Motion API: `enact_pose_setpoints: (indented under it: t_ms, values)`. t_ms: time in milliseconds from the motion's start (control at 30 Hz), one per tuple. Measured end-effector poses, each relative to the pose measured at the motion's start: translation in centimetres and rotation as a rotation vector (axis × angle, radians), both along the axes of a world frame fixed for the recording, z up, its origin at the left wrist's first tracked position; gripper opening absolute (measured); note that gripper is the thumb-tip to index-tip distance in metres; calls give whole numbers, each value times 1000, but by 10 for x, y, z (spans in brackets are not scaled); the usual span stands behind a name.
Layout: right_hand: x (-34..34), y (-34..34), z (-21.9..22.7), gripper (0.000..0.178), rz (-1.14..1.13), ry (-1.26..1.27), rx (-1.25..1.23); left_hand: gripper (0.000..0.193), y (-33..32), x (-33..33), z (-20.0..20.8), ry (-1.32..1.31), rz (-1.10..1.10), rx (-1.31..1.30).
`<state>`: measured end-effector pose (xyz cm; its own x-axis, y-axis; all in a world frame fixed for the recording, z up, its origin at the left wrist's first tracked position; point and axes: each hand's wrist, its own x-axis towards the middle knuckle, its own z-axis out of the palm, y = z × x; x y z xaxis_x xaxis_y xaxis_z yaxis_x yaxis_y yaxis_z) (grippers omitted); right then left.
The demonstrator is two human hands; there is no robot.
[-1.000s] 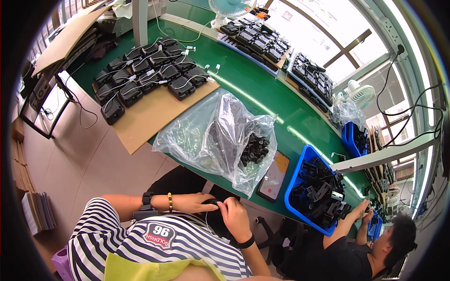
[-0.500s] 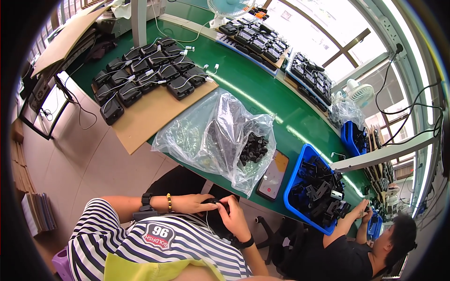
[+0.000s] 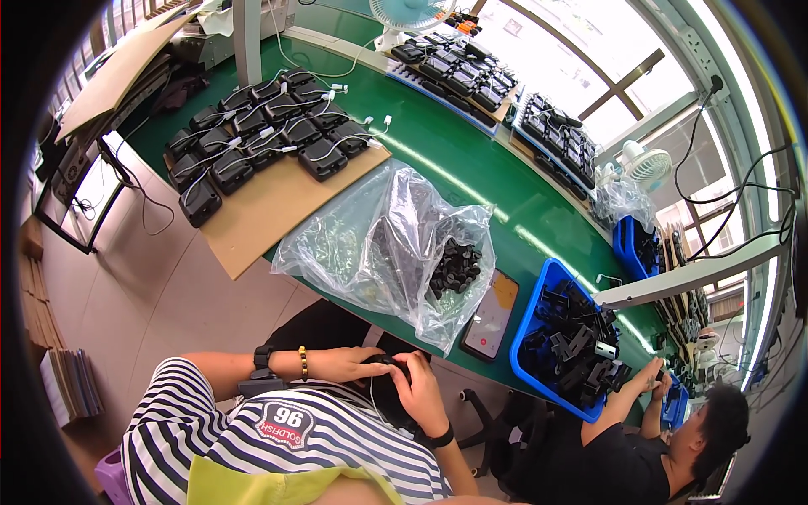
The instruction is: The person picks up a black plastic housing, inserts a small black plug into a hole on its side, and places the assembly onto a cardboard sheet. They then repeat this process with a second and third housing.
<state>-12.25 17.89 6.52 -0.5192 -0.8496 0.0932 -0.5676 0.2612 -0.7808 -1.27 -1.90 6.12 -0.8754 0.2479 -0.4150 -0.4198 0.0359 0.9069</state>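
Note:
Close to my body, below the table edge, my left hand (image 3: 347,365) and my right hand (image 3: 418,389) are closed together on a small black housing (image 3: 385,359). A thin white cable (image 3: 373,396) hangs down beneath it. My fingers cover most of the housing, so its details are hidden. In front of my hands, a clear plastic bag (image 3: 341,240) lies on the table's near edge. Small black parts (image 3: 457,268) sit in a heap at the bag's right end.
Rows of black housings with white cables (image 3: 231,171) lie on a cardboard sheet (image 3: 252,223) at left. Right of the bag are a phone (image 3: 481,341) and a blue bin (image 3: 551,400) of black parts. Another person (image 3: 631,459) works at right. Loaded trays (image 3: 454,71) line the back.
My hands stay together on the black housing; the right fingers have shifted slightly. Nothing on the table has visibly moved.

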Motion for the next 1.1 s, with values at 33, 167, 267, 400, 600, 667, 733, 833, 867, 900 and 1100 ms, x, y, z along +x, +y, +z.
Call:
enact_pose_setpoints:
  t_ms: [33, 167, 267, 400, 600, 667, 733, 833, 867, 900, 1100]
  values:
    - [-2, 2, 5, 30, 28, -54, 5, 74, -1, 1, 1, 16, 2, 5]
    - [-12, 7, 19, 29, 96, -165, 46, 73, 1, 2, 0, 23, 10, -30]
    - [-12, 8, 17, 29, 125, -170, 114, 74, 4, -1, -14, 30, -31, -68]
    - [1, 3, 8, 30, 15, 45, 84, 74, 2, 1, -19, 69, -40, -91]
    - [-1, 2, 21, 27, 71, -24, 59, 73, 3, 3, -17, 115, 43, -75]
    - [2, 0, 18, 26, 53, 10, 68, 72, 2, 0, -12, 72, 11, -85]
    - [4, 1, 14, 27, 16, 41, 86, 72, 2, -2, -11, 51, -5, -90]
    - [-1, 2, 19, 26, 25, 11, 72, 71, 0, 0, -13, 93, 45, 18]
    - [-4, 4, 23, 26, 51, -33, 49, 71, -1, 0, -13, 90, 46, 17]
    - [-6, 4, 25, 26, 76, -77, 26, 71, -1, 0, -12, 69, 41, -4]
    - [0, 0, 16, 25, -20, 68, 71, 70, 0, -6, -3, 45, 23, -4]
